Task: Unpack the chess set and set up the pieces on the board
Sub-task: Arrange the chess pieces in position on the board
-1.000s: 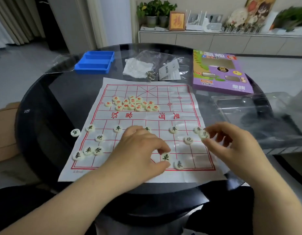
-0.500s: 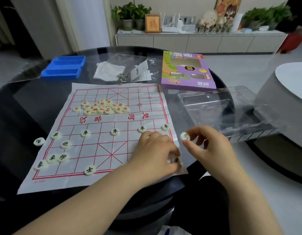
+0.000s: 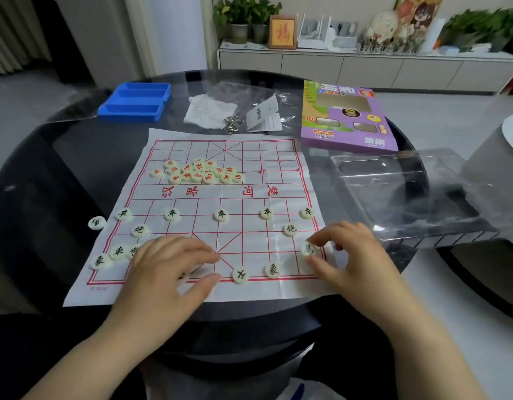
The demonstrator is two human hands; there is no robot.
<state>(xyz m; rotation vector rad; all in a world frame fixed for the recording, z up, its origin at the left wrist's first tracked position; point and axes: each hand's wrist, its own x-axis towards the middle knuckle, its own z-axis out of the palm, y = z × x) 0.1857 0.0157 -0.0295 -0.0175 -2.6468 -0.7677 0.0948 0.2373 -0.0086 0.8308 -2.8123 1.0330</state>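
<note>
Head view, near to far. Two bare forearms reached in over the near edge of a round, dark glass table (image 3: 76,157). The left hand (image 3: 168,264) lay palm down on the near rank of the board (image 3: 220,197), fingers curled over pieces beneath it; whether it gripped one could not be told. The right hand (image 3: 356,255) pinched a pale round horse piece (image 3: 308,250) between thumb and forefinger at the board's near right corner, just above or on the sheet.

The board was a thin, creased white sheet printed with a red grid, its long axis running away from the person, its near edge reaching the table's near edge. Black-lettered discs stood along the near half: an advisor piece (image 3: 240,275) and an elephant piece (image 3: 272,269) on the near rank, two cannon pieces (image 3: 290,228) one row in, and five soldier pieces (image 3: 220,214) in a row toward the river. Three more discs clustered at the near left corner, and one stray disc (image 3: 96,222) lay on the glass just off the left edge.

Beyond the river, a loose heap of red-lettered pieces (image 3: 200,171) lay on the far half.

A clear moulded plastic tray (image 3: 393,192) sat near the table's right edge. At the far edge lay a purple cardboard box (image 3: 344,116), crumpled clear bags (image 3: 235,111) with paper slips, and a blue plastic tray (image 3: 137,101) of three troughs.
</note>
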